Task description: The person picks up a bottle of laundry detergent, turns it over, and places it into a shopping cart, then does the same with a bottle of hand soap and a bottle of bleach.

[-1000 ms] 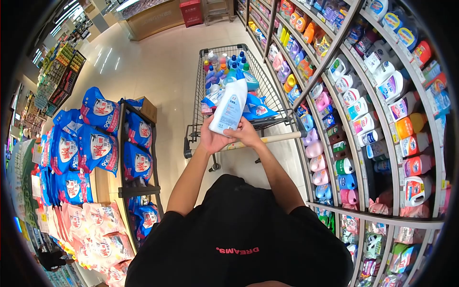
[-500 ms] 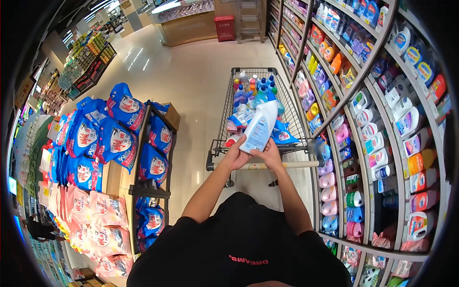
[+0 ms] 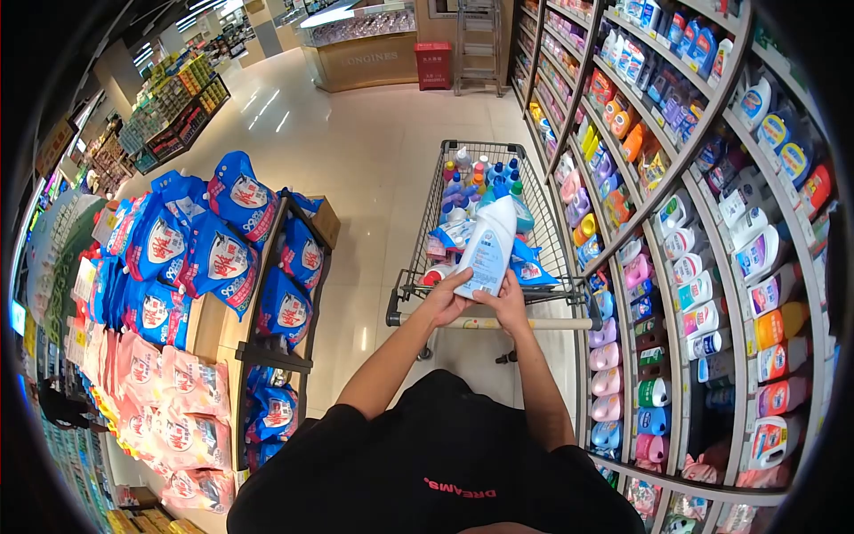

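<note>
A white bottle with a blue cap and printed label [image 3: 489, 246] is held tilted over the near end of a shopping cart [image 3: 495, 324]. My left hand [image 3: 447, 303] grips its lower left side, the fingers wrapped round the base. On the lower right side, my right hand [image 3: 505, 305] is closed on the same bottle, thumb across its bottom edge. Beneath and beyond the bottle, the cart's basket holds several coloured bottles [image 3: 463, 191] and blue packages [image 3: 531, 267].
Tall shelves of bottles [image 3: 686, 245] line the right side. At the left stands a display of blue bags [image 3: 222, 260] and pink bags [image 3: 189, 383]. Farther off are a glass counter [image 3: 366, 64], a red box [image 3: 433, 67] and a ladder [image 3: 478, 53].
The cart and surroundings appear slightly lower in the view. The bottle and both hands have shifted a little down and to the right, with the grip kept.
</note>
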A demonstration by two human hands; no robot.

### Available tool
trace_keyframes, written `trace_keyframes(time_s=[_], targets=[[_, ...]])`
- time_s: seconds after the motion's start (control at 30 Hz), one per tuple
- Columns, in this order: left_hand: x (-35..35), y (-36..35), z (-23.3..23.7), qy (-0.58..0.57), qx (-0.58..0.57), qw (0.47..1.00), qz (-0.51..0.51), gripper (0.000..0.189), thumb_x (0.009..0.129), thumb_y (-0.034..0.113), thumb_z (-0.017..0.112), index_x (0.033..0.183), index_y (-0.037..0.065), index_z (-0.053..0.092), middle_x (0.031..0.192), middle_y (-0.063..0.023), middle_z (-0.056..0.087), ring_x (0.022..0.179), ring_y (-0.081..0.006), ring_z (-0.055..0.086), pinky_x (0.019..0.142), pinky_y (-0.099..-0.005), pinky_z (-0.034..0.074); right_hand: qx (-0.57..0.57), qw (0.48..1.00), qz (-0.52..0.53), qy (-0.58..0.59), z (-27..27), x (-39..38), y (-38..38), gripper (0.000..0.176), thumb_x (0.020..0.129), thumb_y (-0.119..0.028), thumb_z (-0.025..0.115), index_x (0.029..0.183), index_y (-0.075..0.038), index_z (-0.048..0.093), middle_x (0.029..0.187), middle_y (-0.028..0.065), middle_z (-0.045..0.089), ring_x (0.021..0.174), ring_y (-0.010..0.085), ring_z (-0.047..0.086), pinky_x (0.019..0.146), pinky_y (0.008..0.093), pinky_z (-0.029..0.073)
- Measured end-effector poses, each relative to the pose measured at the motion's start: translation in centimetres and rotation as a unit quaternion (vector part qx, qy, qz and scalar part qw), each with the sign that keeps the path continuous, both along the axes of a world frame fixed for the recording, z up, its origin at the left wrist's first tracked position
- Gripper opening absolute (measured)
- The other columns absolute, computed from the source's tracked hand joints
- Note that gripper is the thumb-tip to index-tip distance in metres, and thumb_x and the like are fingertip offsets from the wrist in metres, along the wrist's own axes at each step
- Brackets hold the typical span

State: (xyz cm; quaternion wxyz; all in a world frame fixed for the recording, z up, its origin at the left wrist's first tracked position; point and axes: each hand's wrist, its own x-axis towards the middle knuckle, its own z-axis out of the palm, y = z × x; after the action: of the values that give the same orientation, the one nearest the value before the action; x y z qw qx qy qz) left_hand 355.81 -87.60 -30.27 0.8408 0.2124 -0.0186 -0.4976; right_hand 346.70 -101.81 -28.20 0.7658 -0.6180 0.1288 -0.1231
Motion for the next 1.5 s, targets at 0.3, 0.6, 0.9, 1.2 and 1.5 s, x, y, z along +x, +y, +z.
trace_keyframes(time_s=[0.3,0.6,0.9,1.2,1.5], targets=[[0.1,-0.1,-0.2,-0.006,0.003,1.0,0.001,0.053,0.099,0.026,0.061,0.142,0.001,0.041,0.136,-0.0166,0.056,0.125,-0.0283,0.056,0.109,-0.0459,0.045,0.02,1.0,0.005,-0.009,-0.1,0.1,0.0,0.072,0.077,0.002,0.081,0.136,0.002,0.041,0.127,0.013,0.061,0.117,0.0211,0.061,0.101,0.0347,0.049],[0.3,-0.2,-0.5,0.009,0.008,1.0,-0.001,0.054,0.1,0.027,0.06,0.143,0.003,0.04,0.137,-0.0163,0.055,0.126,-0.0291,0.055,0.109,-0.048,0.044,0.012,1.0,0.007,-0.012,-0.3,0.2,-0.1,0.072,0.079,0.002,0.08,0.138,0.002,0.04,0.129,0.0127,0.06,0.117,0.0211,0.061,0.101,0.0351,0.049],[0.2,0.0,0.0,0.01,0.013,1.0,-0.001,0.054,0.099,0.027,0.06,0.144,0.004,0.039,0.137,-0.0156,0.055,0.127,-0.0289,0.055,0.109,-0.0484,0.044,0.013,1.0,0.007,-0.017,0.1,0.2,0.1,0.072,0.079,0.001,0.08,0.139,0.002,0.041,0.129,0.0127,0.061,0.116,0.0209,0.062,0.098,0.0345,0.052],[0.2,-0.1,0.0,0.021,0.015,1.0,0.0,0.055,0.099,0.028,0.06,0.144,0.005,0.039,0.137,-0.0154,0.055,0.127,-0.0286,0.055,0.109,-0.0484,0.044,0.016,1.0,0.003,-0.015,0.4,0.2,0.3,0.071,0.08,0.001,0.079,0.14,0.002,0.04,0.129,0.0128,0.06,0.117,0.0209,0.061,0.099,0.0344,0.051],[0.2,0.0,0.2,0.025,0.017,1.0,-0.003,0.056,0.099,0.028,0.061,0.145,0.006,0.039,0.137,-0.014,0.055,0.125,-0.0272,0.056,0.108,-0.0466,0.045,0.001,1.0,0.01,0.025,-0.5,0.3,-0.1,0.062,0.085,-0.003,0.077,0.136,0.004,0.042,0.129,0.0134,0.059,0.117,0.0195,0.06,0.1,0.0331,0.05]])
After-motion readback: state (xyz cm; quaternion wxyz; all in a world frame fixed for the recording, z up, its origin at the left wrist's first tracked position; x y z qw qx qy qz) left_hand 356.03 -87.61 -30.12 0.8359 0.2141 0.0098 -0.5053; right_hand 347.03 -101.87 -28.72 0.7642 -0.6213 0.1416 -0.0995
